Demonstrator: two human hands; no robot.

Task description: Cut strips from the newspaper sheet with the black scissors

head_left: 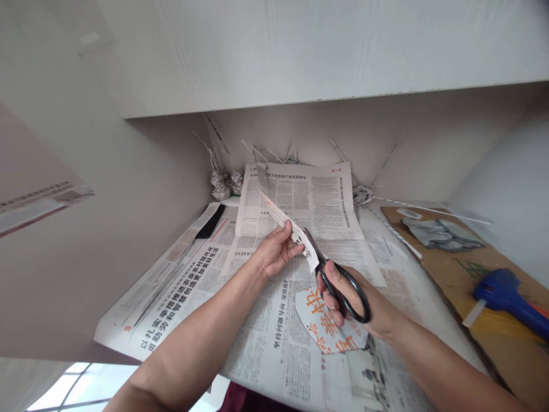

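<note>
Over the newspaper-covered table, my left hand (279, 250) pinches a narrow strip of newspaper (278, 213) between thumb and fingers. The strip slants from the upper left down to the right. Black-handled scissors (348, 290) are gripped in my right hand (355, 297), its fingers in the handle loops. Their blades point up and left beside the strip's lower end; I cannot tell whether they touch it. Below my right hand lies a pale rounded piece (319, 326) with orange printed characters, partly covered by the hand. A folded newspaper sheet (295, 194) lies behind both hands.
Woven paper figures (221, 184) stand at the back left. Thin rolled paper sticks (433, 209) reach out at the back right. A blue glue gun (510, 300) and a grey cloth (444, 234) lie on cardboard (450, 274) at right. A white panel (321, 51) overhangs the table.
</note>
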